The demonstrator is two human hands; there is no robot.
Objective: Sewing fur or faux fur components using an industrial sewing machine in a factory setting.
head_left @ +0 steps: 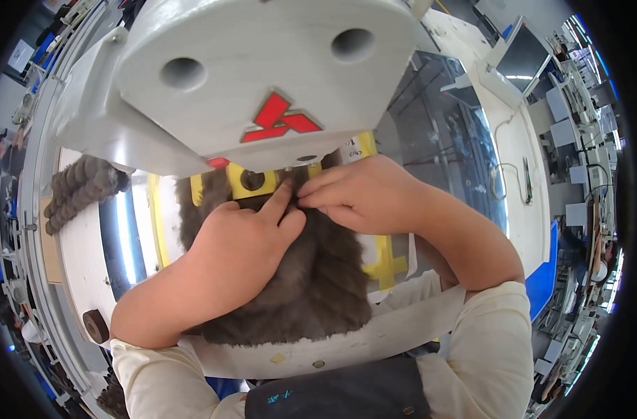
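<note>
Evidently, one shaggy grey-brown fur piece (318,279) lay beneath one bare left hand (243,241) and one bare right hand (368,195). I couldn't tell their grip.

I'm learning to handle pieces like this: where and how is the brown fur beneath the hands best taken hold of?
Probably by its near edge, from the person's side: the brown fur spreads wide and uncovered there, while its far part runs up to the machine, with the left hand and right hand over it.
</note>
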